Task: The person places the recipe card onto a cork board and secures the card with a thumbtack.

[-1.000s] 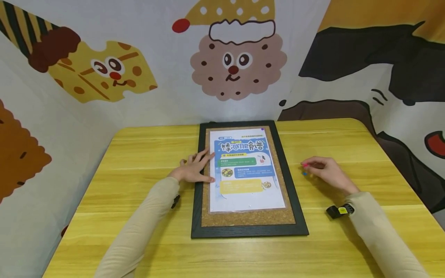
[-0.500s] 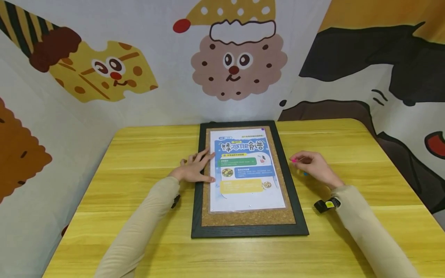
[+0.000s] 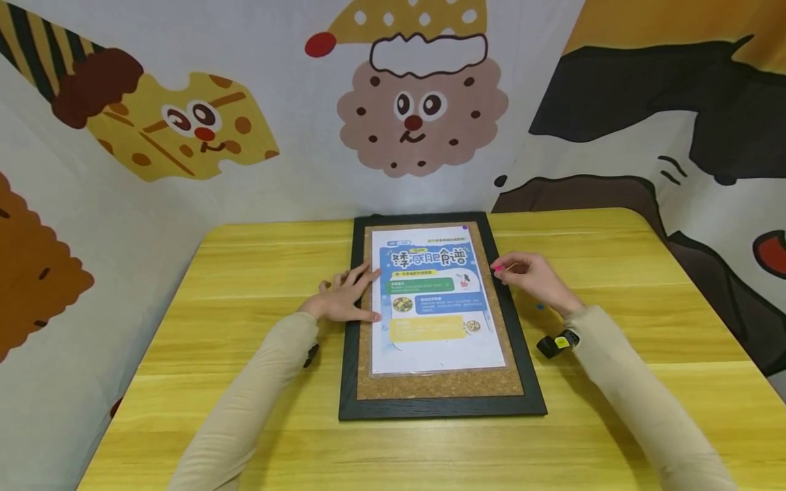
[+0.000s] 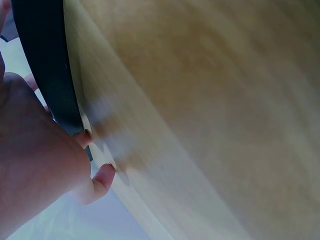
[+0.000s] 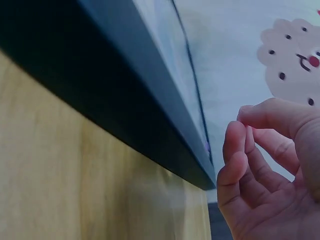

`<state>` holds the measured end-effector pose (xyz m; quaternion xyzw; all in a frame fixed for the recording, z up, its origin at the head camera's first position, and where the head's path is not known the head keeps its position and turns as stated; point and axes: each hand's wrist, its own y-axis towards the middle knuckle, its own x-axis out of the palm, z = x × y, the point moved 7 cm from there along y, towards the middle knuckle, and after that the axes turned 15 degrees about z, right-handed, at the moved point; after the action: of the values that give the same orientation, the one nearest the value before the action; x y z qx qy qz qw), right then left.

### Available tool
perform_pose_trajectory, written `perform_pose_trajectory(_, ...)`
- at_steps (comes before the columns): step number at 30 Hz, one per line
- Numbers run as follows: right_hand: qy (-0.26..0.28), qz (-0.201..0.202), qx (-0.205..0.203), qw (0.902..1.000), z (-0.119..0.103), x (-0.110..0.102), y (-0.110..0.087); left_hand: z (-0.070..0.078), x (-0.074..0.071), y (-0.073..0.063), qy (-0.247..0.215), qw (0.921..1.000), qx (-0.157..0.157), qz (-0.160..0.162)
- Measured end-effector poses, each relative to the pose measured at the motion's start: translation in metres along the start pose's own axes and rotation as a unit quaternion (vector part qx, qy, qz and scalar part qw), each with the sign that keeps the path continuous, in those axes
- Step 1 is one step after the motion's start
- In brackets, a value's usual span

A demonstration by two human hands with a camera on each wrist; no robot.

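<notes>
At centre you have smooth, glossy paper (image 3: pixel 436 303) on rough cork (image 3: pixel 439 387) within a matt, grained frame (image 3: pixel 442 408); your wood-grain table (image 3: pixel 368 457) shines faintly, lower centre.

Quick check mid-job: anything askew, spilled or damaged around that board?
Mildly odd: the printed sheet sits high on the corkboard, leaving more bare below it than above. A small blue item lies loose on the table beside the black frame. No spill or damage shows.
</notes>
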<state>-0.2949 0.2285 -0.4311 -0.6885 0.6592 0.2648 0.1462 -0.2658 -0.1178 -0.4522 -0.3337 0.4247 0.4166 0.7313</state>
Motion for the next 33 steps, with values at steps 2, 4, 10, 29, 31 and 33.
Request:
perform_pose_trajectory(2, -0.006, -0.005, -0.009, 0.9999, -0.002, 0.005, 0.003, 0.000, 0.000, -0.001, -0.001, 1.0000, 0.000, -0.001)
perform_pose_trajectory(4, -0.014, -0.009, -0.016, 0.9997, -0.003, 0.009, 0.006, 0.001, 0.000, -0.001, -0.002, 1.0000, 0.001, -0.002)
perform_pose_trajectory(10, -0.009, -0.013, -0.034, 0.9993, -0.012, 0.017, 0.015, 0.001, -0.001, -0.002, -0.007, 1.0000, 0.001, 0.001)
perform_pose_trajectory(29, -0.001, -0.043, -0.007, 0.9990, -0.023, 0.035, 0.045, 0.000, 0.000, -0.001, -0.009, 1.0000, 0.002, 0.001)
perform_pose_trajectory(31, -0.004, -0.044, -0.007, 0.9990, -0.019, 0.037, 0.050, 0.000, -0.001, -0.001, -0.008, 1.0000, 0.002, 0.001)
perform_pose_trajectory(33, -0.013, -0.043, -0.010, 0.9989, -0.019, 0.040, 0.054, 0.000, -0.001, -0.001, -0.006, 1.0000, 0.002, 0.001)
